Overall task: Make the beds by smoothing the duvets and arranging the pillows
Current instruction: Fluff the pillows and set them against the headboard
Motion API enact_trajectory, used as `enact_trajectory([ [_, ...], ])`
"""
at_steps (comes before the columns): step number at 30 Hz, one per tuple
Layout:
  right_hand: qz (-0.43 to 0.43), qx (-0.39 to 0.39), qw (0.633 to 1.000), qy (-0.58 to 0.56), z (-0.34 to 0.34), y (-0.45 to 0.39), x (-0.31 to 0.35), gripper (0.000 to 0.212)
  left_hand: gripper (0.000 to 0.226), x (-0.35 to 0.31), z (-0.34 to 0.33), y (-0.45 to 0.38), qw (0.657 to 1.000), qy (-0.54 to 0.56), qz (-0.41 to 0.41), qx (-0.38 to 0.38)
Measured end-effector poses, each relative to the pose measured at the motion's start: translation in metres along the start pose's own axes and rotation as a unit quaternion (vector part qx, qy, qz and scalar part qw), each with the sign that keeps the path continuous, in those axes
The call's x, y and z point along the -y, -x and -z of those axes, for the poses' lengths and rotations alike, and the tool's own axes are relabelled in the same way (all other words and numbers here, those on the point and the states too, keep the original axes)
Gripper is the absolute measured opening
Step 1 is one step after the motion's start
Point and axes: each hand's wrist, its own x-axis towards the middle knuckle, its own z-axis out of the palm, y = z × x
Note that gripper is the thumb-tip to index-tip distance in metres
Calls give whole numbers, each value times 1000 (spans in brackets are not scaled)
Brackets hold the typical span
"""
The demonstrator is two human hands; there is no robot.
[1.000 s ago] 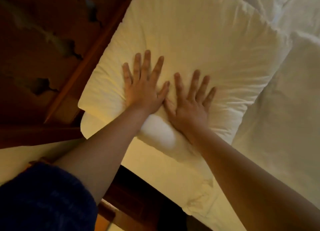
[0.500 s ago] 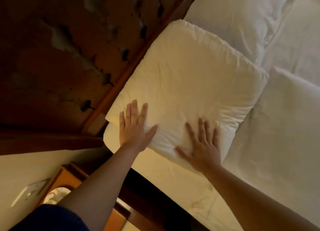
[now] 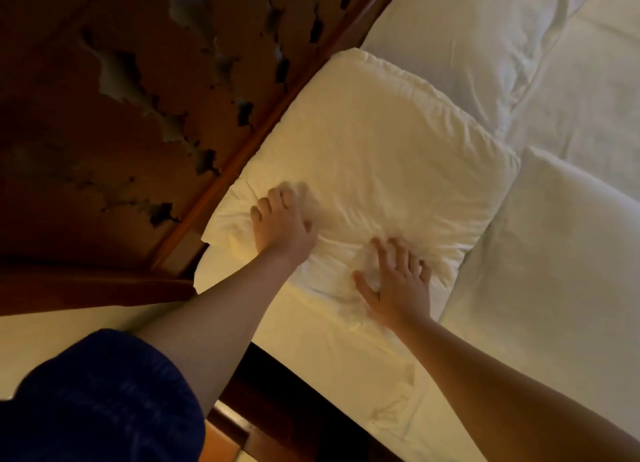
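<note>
A white pillow [image 3: 374,143] lies flat at the head of the bed, against the wooden headboard [image 3: 194,226]. My left hand [image 3: 280,226] is on its near left part with fingers curled down into the fabric, bunching creases around them; the fingertips are blurred. My right hand [image 3: 394,285] presses on the pillow's near edge with fingers spread and the thumb out to the left. A second white pillow [image 3: 460,39] lies beyond the first. The white duvet [image 3: 554,253] covers the bed to the right.
A dark carved wall panel [image 3: 121,115] rises behind the headboard at left. The sheet-covered mattress edge [image 3: 339,357] runs below the pillow. A wooden bedside piece [image 3: 228,423] sits low between the bed and the pale wall [image 3: 62,344].
Both hands slid from the pillow's middle toward its near edge and apart. My left hand went from flat to curled into the fabric. The view pulled back, showing the second pillow.
</note>
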Motion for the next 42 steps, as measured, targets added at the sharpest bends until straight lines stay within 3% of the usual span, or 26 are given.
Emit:
enact_trajectory([
  [4, 88, 7, 996, -5, -9, -10, 36, 100, 90, 14, -31, 10, 989, 16, -133, -56],
  [8, 164, 59, 981, 79, -46, 18, 2, 106, 93, 60, -79, 45, 953, -61, -296, -3],
  [10, 171, 72, 980, 76, -46, 18, -10, 98, 90, 67, -75, 33, 958, -38, -284, -10],
  [14, 132, 19, 990, 39, -20, -20, 6, 85, 81, 55, -50, -17, 977, -2, -204, -64],
  [18, 97, -37, 994, 38, 21, -123, 32, 84, 76, 25, -23, -89, 973, -20, -214, -89],
  [21, 122, -73, 987, 71, 48, -201, 44, 81, 72, -5, 0, -149, 972, -26, -213, -96],
  [26, 113, -118, 981, 106, 64, -260, 29, 76, 74, -55, 43, -228, 965, -2, -252, -79],
  [29, 41, -136, 986, 91, 60, -271, 0, 83, 72, -74, 36, -246, 970, 12, -228, -87],
  [32, -107, -131, 985, 24, 49, -271, -49, 95, 75, -86, 2, -238, 968, 1, -221, -116],
  [35, -151, -113, 982, -15, 36, -258, -81, 103, 80, -84, -27, -226, 962, 29, -235, -135],
  [42, -301, -62, 950, -58, 37, -210, -101, 106, 90, -80, -13, -217, 982, -13, -186, -33],
])
